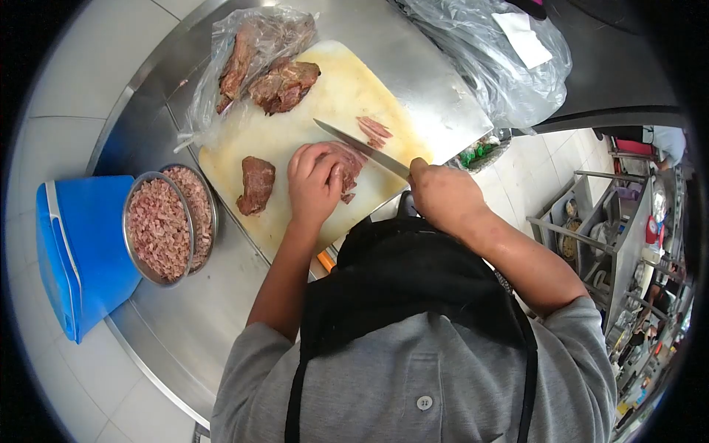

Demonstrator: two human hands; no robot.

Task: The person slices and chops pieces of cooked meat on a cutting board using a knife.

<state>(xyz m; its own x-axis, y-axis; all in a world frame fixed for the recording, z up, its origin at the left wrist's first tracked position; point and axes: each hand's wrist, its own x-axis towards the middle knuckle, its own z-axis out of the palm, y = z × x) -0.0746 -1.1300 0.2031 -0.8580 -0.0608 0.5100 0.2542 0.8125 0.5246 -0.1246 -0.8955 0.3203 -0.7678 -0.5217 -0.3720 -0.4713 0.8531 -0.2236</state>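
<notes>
My left hand presses with bent fingers on a piece of pink meat on the worn cutting board. A knife is in my right hand, its blade pointing up and left, just beside the held meat. Thin cut slices lie beyond the blade. A browned chunk rests on the board left of my left hand. Another browned piece sits at the board's far edge, against a clear plastic bag with more meat in it.
Two metal bowls of diced meat stand left of the board, next to a blue cooler. A large clear plastic bag lies at the upper right. Metal shelving stands on the right.
</notes>
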